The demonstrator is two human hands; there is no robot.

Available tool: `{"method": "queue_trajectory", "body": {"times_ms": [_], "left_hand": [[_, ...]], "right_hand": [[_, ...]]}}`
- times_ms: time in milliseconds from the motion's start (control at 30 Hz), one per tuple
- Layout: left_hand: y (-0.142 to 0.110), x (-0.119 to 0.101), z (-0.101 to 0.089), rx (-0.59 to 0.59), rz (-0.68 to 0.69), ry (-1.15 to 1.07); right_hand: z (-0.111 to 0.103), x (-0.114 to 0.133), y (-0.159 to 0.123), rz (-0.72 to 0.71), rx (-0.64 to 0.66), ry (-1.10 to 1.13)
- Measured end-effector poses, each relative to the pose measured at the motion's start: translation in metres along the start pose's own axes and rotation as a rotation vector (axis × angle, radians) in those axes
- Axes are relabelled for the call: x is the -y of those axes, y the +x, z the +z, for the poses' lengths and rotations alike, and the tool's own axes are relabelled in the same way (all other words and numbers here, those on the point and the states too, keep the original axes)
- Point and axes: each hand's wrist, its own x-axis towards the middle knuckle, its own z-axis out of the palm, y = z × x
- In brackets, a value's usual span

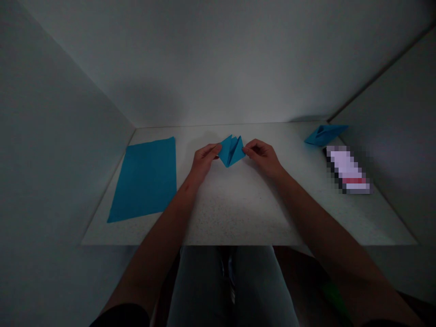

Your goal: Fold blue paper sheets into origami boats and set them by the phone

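Note:
A partly folded blue paper shape [231,151], pointed at the bottom with two peaks on top, is held just above the white table [238,209] near its middle. My left hand [204,161] pinches its left corner with closed fingers. My right hand [263,156] pinches its right corner the same way. Both forearms reach in from the near edge.
A flat blue paper sheet [145,179] lies at the table's left. A finished folded blue paper figure [325,134] sits at the far right, beside a blurred rectangular object [347,170]. White walls close in the table on the left, back and right.

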Motion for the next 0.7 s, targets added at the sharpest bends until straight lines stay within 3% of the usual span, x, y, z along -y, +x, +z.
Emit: {"method": "queue_trajectory", "body": {"times_ms": [500, 600, 700], "left_hand": [[0.008, 0.002, -0.005, -0.151, 0.048, -0.065], [0.007, 0.002, -0.004, -0.137, 0.047, -0.081], [0.005, 0.000, -0.002, -0.047, 0.035, -0.082]], "right_hand": [[-0.011, 0.002, 0.007, -0.063, -0.199, -0.032], [-0.011, 0.001, 0.007, -0.047, -0.187, -0.024], [-0.009, 0.001, 0.006, -0.052, -0.139, -0.005]]}}
